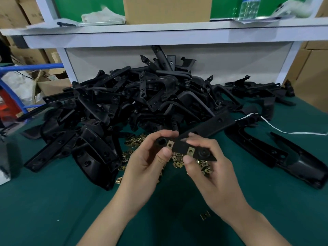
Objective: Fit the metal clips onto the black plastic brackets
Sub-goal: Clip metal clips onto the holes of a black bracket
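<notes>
Held bracket: a long black plastic bracket [180,145] is lifted off the table at near centre. Its flat near end lies crosswise between both hands, and its long arm runs away to the far right.
Clips on it: two brass-coloured clips straddle the lower edge of that flat end, the left clip [170,144] and the right clip [190,151]. Both look pushed home, though the seating cannot be checked from this angle.
Left hand: the left hand [147,157] pinches the bracket's left end, thumb pressed just under the left clip and fingers curled over the top.
Right hand: the right hand [211,162] pinches the other side, thumb tip just below the right clip and fingers curled over the upper edge.
Progress on this piece: it appears to be at or near its last press. Whether it takes more clips elsewhere cannot be told.
Loose clips: a scatter of loose clips [179,159] lies on the table directly under the hands and runs to the far left, so supply remains.
Stray clip: a single stray clip [205,215] sits nearer, right of centre.
Bracket pile: a large heap of brackets [142,96] fills the far centre and left, with no brass visible on them, so most of the job seems still ahead.
Right side: a few brackets [284,157] lie apart at the right; whether they are clipped cannot be seen.
Table: a green mat [53,201] covers the table.
Beyond: a white shelf [159,31] with a cardboard box [166,9] on it stands at the far edge.
</notes>
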`<control>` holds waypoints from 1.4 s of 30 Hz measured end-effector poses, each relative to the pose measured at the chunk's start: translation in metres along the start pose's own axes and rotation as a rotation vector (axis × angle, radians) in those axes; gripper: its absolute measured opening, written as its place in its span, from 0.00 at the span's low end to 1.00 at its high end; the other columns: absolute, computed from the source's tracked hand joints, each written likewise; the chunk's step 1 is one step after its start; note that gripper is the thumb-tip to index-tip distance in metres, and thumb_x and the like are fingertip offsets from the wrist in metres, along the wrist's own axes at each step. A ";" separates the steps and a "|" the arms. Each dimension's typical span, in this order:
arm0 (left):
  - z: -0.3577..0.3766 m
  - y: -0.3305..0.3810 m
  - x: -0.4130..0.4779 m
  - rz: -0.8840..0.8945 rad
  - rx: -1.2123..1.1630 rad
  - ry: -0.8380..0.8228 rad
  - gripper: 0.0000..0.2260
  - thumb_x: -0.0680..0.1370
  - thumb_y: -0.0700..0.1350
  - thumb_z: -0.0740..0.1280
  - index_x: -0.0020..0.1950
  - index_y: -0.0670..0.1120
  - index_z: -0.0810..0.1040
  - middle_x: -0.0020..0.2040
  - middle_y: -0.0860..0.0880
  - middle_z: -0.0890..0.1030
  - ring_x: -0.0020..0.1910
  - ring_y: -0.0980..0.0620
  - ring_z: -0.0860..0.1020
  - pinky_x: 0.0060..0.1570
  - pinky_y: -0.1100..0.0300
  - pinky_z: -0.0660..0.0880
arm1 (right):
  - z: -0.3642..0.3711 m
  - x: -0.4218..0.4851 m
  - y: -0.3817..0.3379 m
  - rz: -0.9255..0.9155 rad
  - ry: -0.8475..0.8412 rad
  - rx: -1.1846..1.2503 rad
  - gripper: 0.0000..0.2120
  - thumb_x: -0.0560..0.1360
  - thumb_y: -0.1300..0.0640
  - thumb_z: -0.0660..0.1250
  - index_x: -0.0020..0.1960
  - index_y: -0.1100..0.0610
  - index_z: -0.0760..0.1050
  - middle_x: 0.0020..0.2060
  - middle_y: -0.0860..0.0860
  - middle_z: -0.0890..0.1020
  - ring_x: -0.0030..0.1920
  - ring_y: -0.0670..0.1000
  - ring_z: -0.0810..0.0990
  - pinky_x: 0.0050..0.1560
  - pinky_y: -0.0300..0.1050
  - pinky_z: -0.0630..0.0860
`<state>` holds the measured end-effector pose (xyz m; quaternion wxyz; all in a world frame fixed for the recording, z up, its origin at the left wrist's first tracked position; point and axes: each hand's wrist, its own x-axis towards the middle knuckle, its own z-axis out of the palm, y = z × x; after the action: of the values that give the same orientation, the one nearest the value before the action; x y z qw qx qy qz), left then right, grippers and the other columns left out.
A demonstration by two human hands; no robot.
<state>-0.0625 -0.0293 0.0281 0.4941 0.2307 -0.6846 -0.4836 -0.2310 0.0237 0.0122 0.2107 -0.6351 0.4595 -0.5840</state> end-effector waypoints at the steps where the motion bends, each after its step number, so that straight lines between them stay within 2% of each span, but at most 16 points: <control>1: 0.000 -0.001 0.000 0.019 0.060 0.011 0.13 0.82 0.52 0.64 0.66 0.55 0.76 0.64 0.54 0.81 0.64 0.52 0.79 0.60 0.63 0.75 | -0.002 0.001 0.001 -0.027 -0.007 -0.021 0.14 0.79 0.44 0.66 0.64 0.42 0.72 0.65 0.44 0.78 0.73 0.48 0.70 0.67 0.45 0.72; 5: 0.001 -0.005 -0.004 0.067 0.194 0.074 0.11 0.82 0.52 0.64 0.65 0.57 0.76 0.63 0.59 0.80 0.65 0.56 0.78 0.60 0.66 0.74 | -0.007 0.004 0.002 -0.058 -0.047 -0.036 0.13 0.79 0.47 0.67 0.63 0.44 0.73 0.63 0.41 0.80 0.75 0.46 0.66 0.67 0.58 0.72; 7: 0.000 -0.008 -0.005 0.106 0.268 0.100 0.11 0.83 0.48 0.64 0.65 0.57 0.75 0.64 0.61 0.80 0.66 0.59 0.77 0.60 0.68 0.73 | -0.009 0.004 0.002 -0.052 -0.077 -0.040 0.13 0.80 0.47 0.67 0.64 0.43 0.73 0.65 0.39 0.79 0.76 0.45 0.64 0.66 0.61 0.72; 10: -0.002 -0.011 -0.005 0.166 0.357 0.117 0.17 0.82 0.38 0.62 0.65 0.57 0.73 0.64 0.61 0.79 0.68 0.61 0.74 0.63 0.69 0.70 | -0.010 0.005 0.002 -0.070 -0.098 -0.085 0.13 0.81 0.47 0.66 0.65 0.42 0.73 0.66 0.36 0.77 0.76 0.43 0.63 0.62 0.58 0.77; 15: -0.003 -0.015 -0.006 0.223 0.395 0.124 0.19 0.82 0.36 0.61 0.65 0.57 0.72 0.65 0.61 0.78 0.71 0.60 0.72 0.65 0.70 0.69 | -0.011 0.006 0.003 -0.104 -0.098 -0.142 0.14 0.81 0.47 0.65 0.66 0.41 0.72 0.67 0.35 0.76 0.76 0.42 0.64 0.65 0.54 0.76; 18: -0.004 -0.018 -0.005 0.227 0.401 0.130 0.17 0.82 0.37 0.61 0.65 0.57 0.72 0.65 0.61 0.78 0.71 0.60 0.71 0.64 0.70 0.69 | -0.011 0.006 0.003 -0.113 -0.093 -0.155 0.14 0.81 0.48 0.66 0.66 0.42 0.72 0.67 0.35 0.76 0.76 0.42 0.63 0.65 0.49 0.74; 22: -0.003 -0.019 -0.005 0.220 0.392 0.128 0.15 0.83 0.42 0.60 0.65 0.59 0.71 0.65 0.61 0.78 0.70 0.61 0.72 0.64 0.69 0.69 | -0.011 0.006 0.004 -0.123 -0.081 -0.183 0.14 0.81 0.48 0.66 0.66 0.42 0.72 0.67 0.35 0.76 0.76 0.42 0.64 0.65 0.54 0.76; 25: -0.003 -0.020 -0.006 0.203 0.387 0.132 0.13 0.83 0.46 0.60 0.65 0.60 0.72 0.66 0.60 0.78 0.66 0.62 0.75 0.64 0.69 0.70 | -0.009 0.006 0.005 -0.129 -0.066 -0.213 0.14 0.81 0.46 0.65 0.66 0.41 0.71 0.67 0.35 0.75 0.75 0.41 0.64 0.67 0.54 0.74; 30: -0.002 -0.019 -0.009 0.182 0.409 0.136 0.12 0.84 0.55 0.60 0.68 0.59 0.71 0.66 0.59 0.78 0.68 0.57 0.75 0.62 0.67 0.72 | -0.006 0.003 0.006 -0.159 -0.026 -0.270 0.14 0.81 0.45 0.64 0.66 0.42 0.70 0.68 0.34 0.74 0.74 0.42 0.66 0.70 0.36 0.65; 32: -0.001 -0.019 -0.013 0.160 0.420 0.144 0.13 0.84 0.55 0.60 0.68 0.61 0.71 0.66 0.59 0.77 0.66 0.54 0.76 0.61 0.66 0.73 | -0.005 0.000 0.004 -0.152 -0.012 -0.323 0.15 0.81 0.45 0.64 0.66 0.43 0.71 0.68 0.33 0.74 0.74 0.42 0.66 0.70 0.33 0.63; 34: 0.001 -0.015 -0.018 0.144 0.443 0.154 0.13 0.84 0.55 0.60 0.69 0.63 0.70 0.65 0.60 0.76 0.66 0.52 0.76 0.61 0.64 0.73 | -0.006 -0.004 -0.004 -0.155 0.011 -0.400 0.16 0.80 0.46 0.64 0.67 0.46 0.74 0.67 0.35 0.75 0.73 0.41 0.66 0.71 0.35 0.62; 36: 0.007 -0.006 -0.022 0.145 0.458 0.150 0.13 0.84 0.53 0.59 0.69 0.63 0.70 0.64 0.58 0.76 0.63 0.50 0.76 0.60 0.63 0.73 | -0.009 -0.010 -0.018 -0.238 0.086 -0.549 0.16 0.79 0.48 0.66 0.65 0.52 0.77 0.66 0.40 0.78 0.72 0.42 0.68 0.73 0.37 0.61; 38: 0.020 0.008 -0.024 0.158 0.431 0.137 0.13 0.84 0.54 0.59 0.69 0.64 0.70 0.62 0.57 0.77 0.60 0.53 0.77 0.57 0.67 0.72 | -0.013 -0.020 -0.034 -0.317 0.186 -0.670 0.15 0.79 0.50 0.66 0.61 0.57 0.79 0.62 0.45 0.81 0.70 0.46 0.71 0.74 0.40 0.60; 40: 0.042 0.023 -0.028 0.158 0.379 0.099 0.14 0.84 0.55 0.59 0.69 0.64 0.70 0.61 0.60 0.78 0.57 0.58 0.78 0.52 0.73 0.71 | -0.026 -0.035 -0.053 -0.297 0.273 -0.693 0.15 0.78 0.50 0.66 0.59 0.58 0.80 0.59 0.46 0.82 0.69 0.45 0.71 0.74 0.41 0.60; 42: 0.069 0.036 -0.034 0.120 0.286 0.018 0.13 0.84 0.54 0.59 0.69 0.62 0.71 0.57 0.63 0.79 0.53 0.63 0.78 0.49 0.75 0.70 | -0.046 -0.056 -0.070 -0.188 0.320 -0.670 0.15 0.78 0.48 0.66 0.59 0.57 0.79 0.58 0.45 0.82 0.69 0.43 0.71 0.75 0.43 0.60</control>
<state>-0.1052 0.0433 0.0416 0.4904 0.2619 -0.7546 -0.3484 -0.2448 0.1169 0.0489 -0.1374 -0.6090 0.5918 -0.5100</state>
